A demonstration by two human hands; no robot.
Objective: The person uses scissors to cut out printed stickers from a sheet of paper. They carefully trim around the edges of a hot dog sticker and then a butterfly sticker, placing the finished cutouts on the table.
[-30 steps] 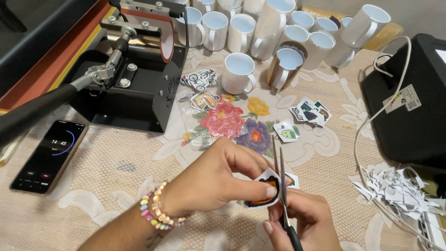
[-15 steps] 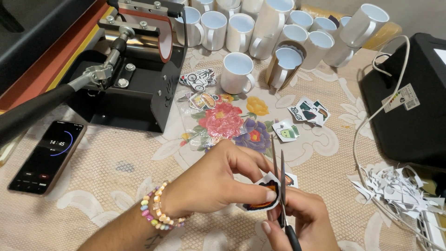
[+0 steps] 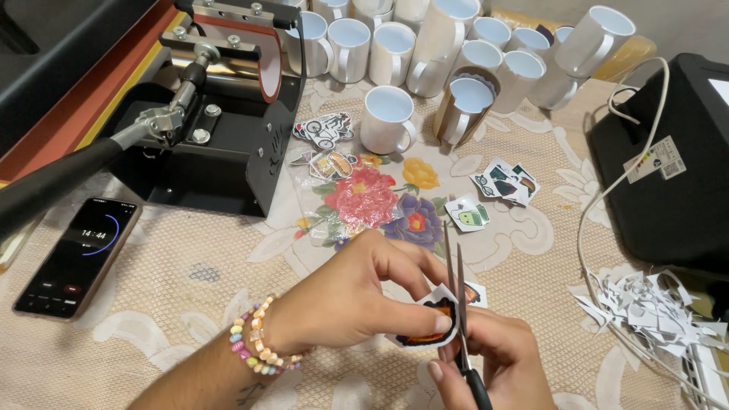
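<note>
Nearest me the tabletop (image 3: 137, 319) wears a cream lace cloth with a floral print at its middle; a phone (image 3: 76, 257) lies left, paper scraps (image 3: 653, 307) right; farther off stand a black mug press (image 3: 205, 129) and white mugs (image 3: 425, 53). My left hand (image 3: 349, 300) pinches the sticker (image 3: 429, 326), a white-edged orange and black cutout, low at centre; my right hand (image 3: 493, 364) grips scissors (image 3: 458, 304), blades at its edge.
</note>
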